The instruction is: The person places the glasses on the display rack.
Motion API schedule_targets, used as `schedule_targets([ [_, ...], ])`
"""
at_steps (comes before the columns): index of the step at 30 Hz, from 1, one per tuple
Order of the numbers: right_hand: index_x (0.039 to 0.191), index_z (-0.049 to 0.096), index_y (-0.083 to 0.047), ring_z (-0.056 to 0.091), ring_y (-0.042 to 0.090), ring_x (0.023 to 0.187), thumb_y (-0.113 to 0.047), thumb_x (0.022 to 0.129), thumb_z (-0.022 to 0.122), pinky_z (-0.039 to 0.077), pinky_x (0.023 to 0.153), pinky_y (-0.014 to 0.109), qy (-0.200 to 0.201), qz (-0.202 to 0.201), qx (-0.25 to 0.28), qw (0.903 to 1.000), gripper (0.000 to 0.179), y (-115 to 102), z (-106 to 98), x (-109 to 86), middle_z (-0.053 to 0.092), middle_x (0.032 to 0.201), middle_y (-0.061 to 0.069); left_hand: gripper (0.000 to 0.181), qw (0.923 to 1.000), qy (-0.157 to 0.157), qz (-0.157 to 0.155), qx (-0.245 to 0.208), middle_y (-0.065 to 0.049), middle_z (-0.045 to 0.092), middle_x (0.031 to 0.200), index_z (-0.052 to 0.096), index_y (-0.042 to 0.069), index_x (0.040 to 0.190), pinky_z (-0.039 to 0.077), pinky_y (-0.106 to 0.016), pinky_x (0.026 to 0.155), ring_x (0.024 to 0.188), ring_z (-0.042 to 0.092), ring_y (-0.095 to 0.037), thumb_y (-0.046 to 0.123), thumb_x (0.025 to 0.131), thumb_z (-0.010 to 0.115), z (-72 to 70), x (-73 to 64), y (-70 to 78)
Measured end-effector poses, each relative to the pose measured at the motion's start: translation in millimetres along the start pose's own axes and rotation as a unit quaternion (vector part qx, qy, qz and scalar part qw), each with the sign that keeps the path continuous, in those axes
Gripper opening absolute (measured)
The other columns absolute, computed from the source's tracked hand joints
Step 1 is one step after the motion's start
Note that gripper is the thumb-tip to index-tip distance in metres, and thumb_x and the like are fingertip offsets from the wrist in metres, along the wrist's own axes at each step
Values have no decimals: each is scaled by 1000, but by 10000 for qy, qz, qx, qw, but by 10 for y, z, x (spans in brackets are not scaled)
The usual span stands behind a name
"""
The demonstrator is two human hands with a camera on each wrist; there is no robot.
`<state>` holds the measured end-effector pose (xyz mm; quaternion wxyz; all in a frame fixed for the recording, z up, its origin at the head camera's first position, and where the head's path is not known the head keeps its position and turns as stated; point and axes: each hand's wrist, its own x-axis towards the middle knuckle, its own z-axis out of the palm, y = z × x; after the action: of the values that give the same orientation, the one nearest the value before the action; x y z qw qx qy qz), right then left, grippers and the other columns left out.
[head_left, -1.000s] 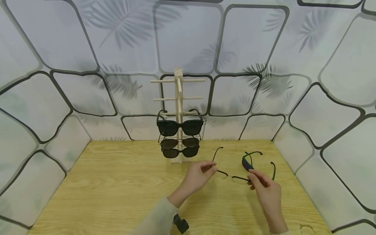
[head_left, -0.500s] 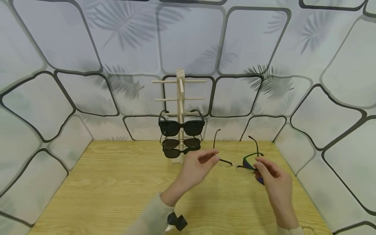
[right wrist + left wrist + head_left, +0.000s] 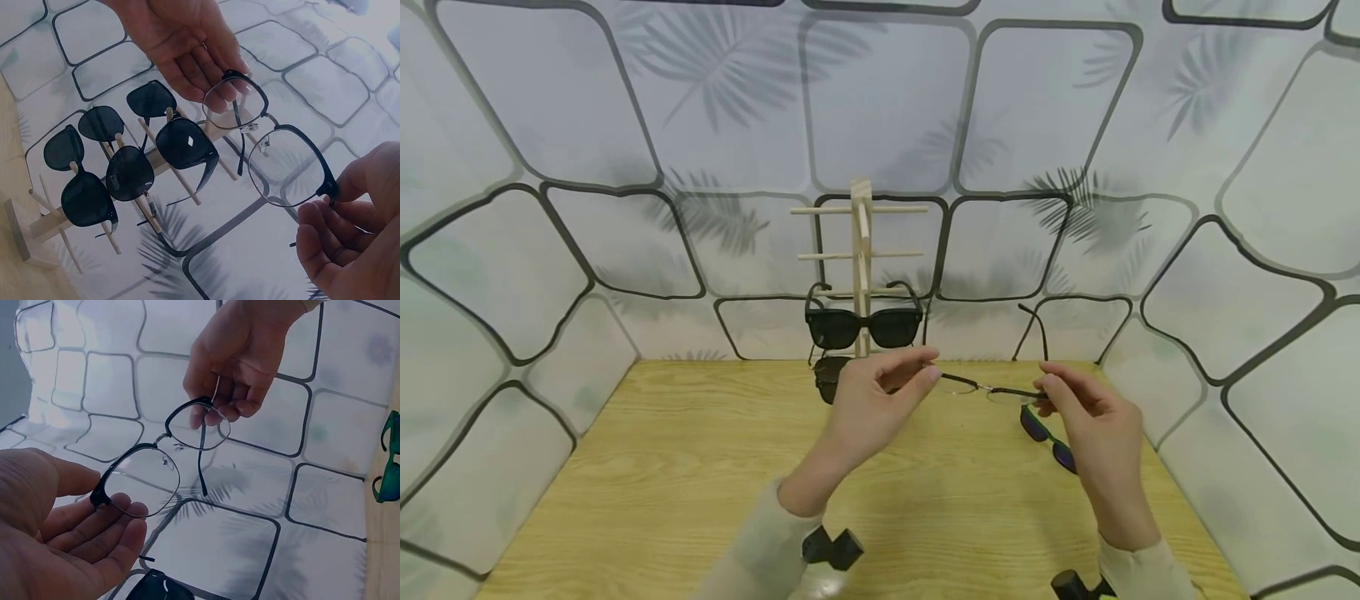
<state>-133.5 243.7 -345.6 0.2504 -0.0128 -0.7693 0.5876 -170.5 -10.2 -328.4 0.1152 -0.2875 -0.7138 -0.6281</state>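
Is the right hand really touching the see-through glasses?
Touching. The right wrist view shows it: the right hand pinches one black corner of the see-through glasses, with no gap.

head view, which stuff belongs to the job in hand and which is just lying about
In the job:
- clear-lensed glasses with black upper rims, held by left hand and right hand
- probably the pale wooden peg stand with dark-lensed sunglasses

Apparently just lying about:
- green-framed sunglasses with purplish lenses, on the yellow wood-grain table
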Motion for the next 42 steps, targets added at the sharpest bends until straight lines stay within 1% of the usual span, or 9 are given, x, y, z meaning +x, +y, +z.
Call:
schedule_targets([
  [5,117,73,-8,68,17,75,-23,95,69,57,71,24,-106,-133,327,9993,27,-115,87,45,74,95,1,25,10000,46,-9,12,-2,76,106,73,16,120,59,-29,80,96,73,-11,22,96,69,-117,26,92],
  [12,118,72,-5,69,17,77,-22,96,67,58,70,25,-434,-389,713,9957,28,-221,216,139,73,98,7,25,9996,177,156,153,-3,76,103,73,15,120,57,-27,75,92,71,-13,21,96,69,-283,46,164],
  [16,120,71,-7,69,19,80,-24,98,66,58,72,26,-633,-479,744,9941,29,-287,314,197,73,100,6,25,9993,304,232,14,-7,75,107,72,11,120,59,-29,82,98,72,-20,16,96,69,-376,47,194],
  [20,121,71,-10,68,21,79,-26,98,66,57,73,26,-711,-605,679,9933,29,-356,418,236,73,101,5,25,9984,459,306,-80,-13,74,108,72,9,120,59,-29,80,98,72,-24,14,96,68,-449,40,223],
  [25,121,72,-14,65,21,75,-27,98,66,55,73,26,-747,-767,620,9923,27,-430,540,280,73,100,1,24,9966,700,439,26,-13,75,105,73,7,119,58,-25,75,93,72,-23,11,95,69,-529,24,240],
  [28,121,73,-15,64,20,73,-26,98,66,55,71,28,-792,-832,661,9912,26,-457,608,305,73,97,1,26,9956,801,475,60,-15,74,106,72,5,120,58,-24,76,93,72,-20,9,95,68,-573,13,243],
  [31,121,72,-15,63,20,72,-25,98,66,55,71,29,-858,-846,698,9903,26,-478,664,324,72,95,3,26,9946,915,474,99,-16,74,106,71,4,120,58,-24,77,93,72,-18,9,95,69,-614,5,248],
  [35,122,72,-15,63,19,72,-27,98,66,54,71,28,-971,-826,676,9895,28,-508,730,353,71,95,4,26,9931,1085,409,153,-13,75,106,72,4,119,59,-25,79,95,72,-23,9,94,70,-677,16,260],
  [42,125,70,-13,63,18,73,-26,98,66,55,70,29,-1233,-872,746,9857,30,-558,854,411,69,92,3,27,9916,1275,35,227,-12,74,110,72,8,121,58,-26,83,99,72,-24,14,95,70,-797,38,266],
])
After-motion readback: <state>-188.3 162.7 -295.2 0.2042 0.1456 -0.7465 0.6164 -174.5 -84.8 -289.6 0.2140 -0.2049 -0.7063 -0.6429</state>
